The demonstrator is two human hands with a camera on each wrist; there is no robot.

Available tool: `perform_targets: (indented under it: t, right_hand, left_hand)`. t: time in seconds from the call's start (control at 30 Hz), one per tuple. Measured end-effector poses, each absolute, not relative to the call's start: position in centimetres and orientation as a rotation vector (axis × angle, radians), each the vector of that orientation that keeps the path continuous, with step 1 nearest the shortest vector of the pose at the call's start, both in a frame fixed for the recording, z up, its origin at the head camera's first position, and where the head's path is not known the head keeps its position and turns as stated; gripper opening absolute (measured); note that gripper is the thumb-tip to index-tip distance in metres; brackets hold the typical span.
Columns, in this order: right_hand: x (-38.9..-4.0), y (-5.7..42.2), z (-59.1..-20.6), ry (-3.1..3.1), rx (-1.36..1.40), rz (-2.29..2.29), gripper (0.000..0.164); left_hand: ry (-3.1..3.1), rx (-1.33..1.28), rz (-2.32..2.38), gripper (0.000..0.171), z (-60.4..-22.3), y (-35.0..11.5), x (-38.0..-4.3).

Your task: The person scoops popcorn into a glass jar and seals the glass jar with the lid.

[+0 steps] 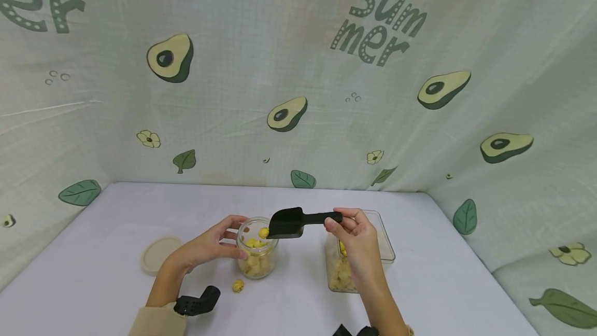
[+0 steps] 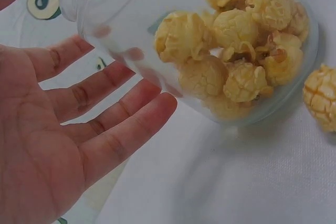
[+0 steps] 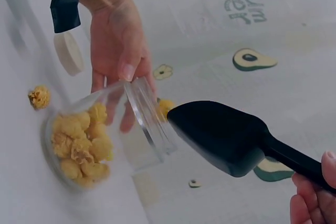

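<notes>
My left hand (image 1: pixel 212 245) holds a clear glass jar (image 1: pixel 255 218) from its left, thumb at the near side of the neck and fingers spread along the far side. Yellow popcorn (image 2: pixel 239 51) fills the lower part of the upright jar. In my right hand (image 1: pixel 358 237) the thumb and fingers pinch the handle of a black scoop (image 1: pixel 286 223). The scoop's tip reaches over the right side of the jar's mouth. One popcorn piece (image 3: pixel 165 107) shows right at the tip, by the rim.
A clear rectangular container (image 1: pixel 388 235) with popcorn stands behind and below my right hand, partly hidden by it. A loose popcorn piece (image 1: pixel 238 286) lies in front of the jar. Left of it, beyond my left wrist, a round beige lid (image 1: pixel 156 255) lies on the white table (image 1: pixel 93 284).
</notes>
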State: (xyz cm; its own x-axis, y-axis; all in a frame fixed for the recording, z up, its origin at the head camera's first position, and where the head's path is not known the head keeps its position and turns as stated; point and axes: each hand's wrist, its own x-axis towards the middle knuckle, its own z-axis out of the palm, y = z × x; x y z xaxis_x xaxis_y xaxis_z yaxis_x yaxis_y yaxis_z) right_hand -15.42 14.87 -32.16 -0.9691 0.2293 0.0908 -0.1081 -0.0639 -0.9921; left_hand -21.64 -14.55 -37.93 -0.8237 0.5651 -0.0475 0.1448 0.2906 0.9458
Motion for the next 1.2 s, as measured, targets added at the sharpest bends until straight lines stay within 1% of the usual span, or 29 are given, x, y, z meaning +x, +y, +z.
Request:
perform_targets:
  t: [0.17, 0.43, 0.6, 0.9, 1.2]
  right_hand:
    - [-15.2, 14.7, -32.2, -1.992, -0.094, 2.079, 0.036]
    - [-14.5, 14.7, -31.9, -2.046, 0.070, 1.898, 0.033]
    - [-14.4, 14.6, -31.8, -2.038, 0.129, 1.866, 0.033]
    - [-14.3, 15.1, -31.8, -2.010, 0.128, 1.895, 0.032]
    - [-14.2, 16.8, -30.9, -1.962, 0.044, 1.872, 0.032]
  left_hand:
    - [2.196, 0.614, 1.541, 0.073, -37.9, -14.6, -21.6]
    - [2.204, 0.594, 1.536, 0.072, -37.8, -14.5, -21.6]
    - [2.203, 0.587, 1.535, 0.072, -37.8, -14.5, -21.6]
    - [2.207, 0.584, 1.528, 0.072, -37.7, -14.5, -21.6]
    - [2.205, 0.592, 1.524, 0.073, -37.8, -14.5, -21.5]
